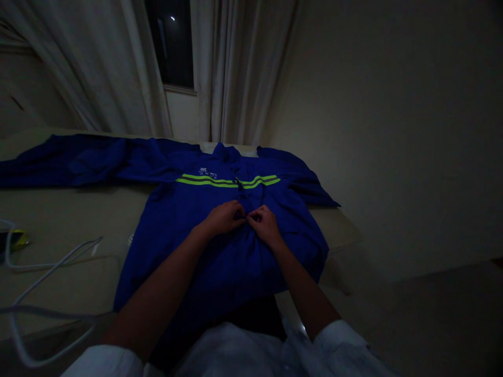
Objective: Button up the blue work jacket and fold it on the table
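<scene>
A blue work jacket [176,220] with a green and grey stripe across its chest lies spread over the table, front side up. Its left-hand sleeve stretches out to the picture's left edge, and the lower hem hangs over the near edge. At the front opening below the stripe, my left hand [226,217] pinches the jacket's cloth. Close beside it, my right hand [265,224] pinches the same opening, fingertips almost touching the left ones. Whatever small fastener may sit between the fingertips is too dark to make out.
A white cable [55,267] loops over the left part of the table [78,214]. Near the left edge lies a black and yellow object [18,240]. Curtains [243,68] and a dark window [171,42] stand behind, with a wall [393,131] to the right.
</scene>
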